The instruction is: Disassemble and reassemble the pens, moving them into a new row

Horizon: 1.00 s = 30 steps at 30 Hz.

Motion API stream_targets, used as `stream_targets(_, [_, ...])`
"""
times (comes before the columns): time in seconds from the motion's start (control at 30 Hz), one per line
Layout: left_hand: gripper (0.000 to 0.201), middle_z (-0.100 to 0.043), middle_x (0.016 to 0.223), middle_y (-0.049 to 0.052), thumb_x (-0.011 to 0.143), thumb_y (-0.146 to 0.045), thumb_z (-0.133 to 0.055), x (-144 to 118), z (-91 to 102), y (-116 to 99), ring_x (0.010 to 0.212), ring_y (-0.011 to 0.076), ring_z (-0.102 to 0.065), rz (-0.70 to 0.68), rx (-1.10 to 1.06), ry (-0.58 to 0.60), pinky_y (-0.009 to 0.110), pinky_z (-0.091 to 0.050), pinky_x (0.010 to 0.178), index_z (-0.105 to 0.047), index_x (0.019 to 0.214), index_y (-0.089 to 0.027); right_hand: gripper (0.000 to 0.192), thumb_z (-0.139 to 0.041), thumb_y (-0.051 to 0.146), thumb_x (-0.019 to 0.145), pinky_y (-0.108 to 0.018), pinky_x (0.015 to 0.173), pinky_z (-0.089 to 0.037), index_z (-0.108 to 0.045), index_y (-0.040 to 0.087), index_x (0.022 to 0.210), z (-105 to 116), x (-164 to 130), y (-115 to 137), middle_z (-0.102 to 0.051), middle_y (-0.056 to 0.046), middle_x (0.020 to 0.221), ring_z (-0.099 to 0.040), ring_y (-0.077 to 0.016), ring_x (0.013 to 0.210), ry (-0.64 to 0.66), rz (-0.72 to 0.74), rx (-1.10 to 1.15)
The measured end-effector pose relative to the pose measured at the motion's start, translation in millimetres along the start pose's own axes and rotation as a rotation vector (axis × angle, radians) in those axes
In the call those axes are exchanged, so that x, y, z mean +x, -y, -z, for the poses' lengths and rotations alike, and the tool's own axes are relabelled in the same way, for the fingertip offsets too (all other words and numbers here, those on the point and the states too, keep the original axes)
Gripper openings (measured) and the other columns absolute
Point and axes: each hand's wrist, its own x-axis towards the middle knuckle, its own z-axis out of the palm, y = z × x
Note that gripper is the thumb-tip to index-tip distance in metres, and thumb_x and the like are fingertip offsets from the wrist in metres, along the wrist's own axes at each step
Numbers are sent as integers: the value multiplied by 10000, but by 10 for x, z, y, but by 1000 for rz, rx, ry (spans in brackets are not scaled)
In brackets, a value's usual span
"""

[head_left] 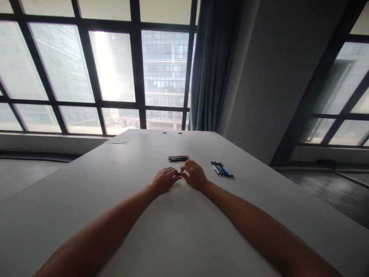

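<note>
Together, left hand (165, 179) and right hand (195, 174) pinch one small pen (181, 172) at their fingertips on the table (115, 184), between two pen bundles (178, 158) (221, 169).

We see a small pen (181, 172), yellow-green at its visible part, mostly hidden, pinched between our left hand (165, 179) and right hand (195, 175), low over the white table.

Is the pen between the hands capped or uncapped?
Cannot tell. Both hands, left and right, cover the pen; only a small bit shows between the fingers.
</note>
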Motion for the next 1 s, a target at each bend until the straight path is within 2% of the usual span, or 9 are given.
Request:
stream_targets(0.1, [326,-673,962,68,966,-428,-366,-10,10,-19,886,177,-614,19,-22,-50,324,-461,825,-578,1029,-189,171,-403,222,935,-354,814,-419,-567,173,937,35,61,-22,-578,-104,964,-522,-223,912,-107,-6,52])
stream_targets(0.17, [315,-673,988,65,966,-414,-368,-12,5,-26,894,175,-616,55,-23,-61,324,-464,825,-559,1083,-193,196,-336,215,949,-336,803,-424,-530,181,956,74,110,-46,-577,-95,952,-529,-206,886,-218,-102,188])
stream_targets(0.27, [295,-673,955,59,968,-379,-353,-7,-10,-28,879,174,-611,100,9,-20,321,-466,812,-582,1033,-204,240,-320,354,963,-300,706,-423,-495,197,914,145,161,-96,-558,-51,843,-516,-180,757,-339,-288,339])
stream_targets(0.43, [289,-664,893,61,960,-344,-354,-1,-24,-23,863,184,-589,106,54,22,329,-467,797,-609,935,-211,575,-221,692,894,-268,567,-340,-394,217,620,196,178,-193,-413,14,593,-399,-137,576,-315,-419,478])
stream_targets(0.6, [301,-660,864,63,964,-328,-341,-1,-36,-12,844,186,-585,98,72,33,326,-467,766,-606,885,-207,589,-238,698,876,-272,525,-298,-300,230,524,178,185,-240,-324,29,510,-337,-122,516,-334,-510,560])
stream_targets(0.7, [313,-654,859,59,968,-332,-327,0,-44,-7,841,184,-582,92,89,36,321,-466,761,-601,885,-206,564,-363,704,838,-253,524,-314,-393,213,563,191,195,-245,-382,30,537,-358,-115,527,-307,-475,597])
stream_targets(0.8, [316,-648,861,62,968,-328,-322,1,-50,-3,838,185,-577,93,96,34,320,-469,757,-601,884,-205,535,-531,706,756,-240,502,-320,-488,194,607,214,216,-261,-427,35,524,-378,-110,505,-296,-520,567])
stream_targets(0.93, [308,-646,865,66,964,-314,-330,4,-59,3,841,186,-576,85,100,40,320,-469,752,-603,877,-203,639,-354,733,833,-255,527,-394,-586,174,627,224,246,-334,-541,-20,539,-507,-140,527,-340,-604,642])
stream_targets(1.0, [309,-650,866,67,964,-312,-330,5,-61,4,841,189,-576,80,103,41,323,-468,745,-602,870,-198,706,-288,760,835,-264,528,-427,-624,162,669,214,246,-384,-579,-44,550,-548,-151,525,-343,-695,688])
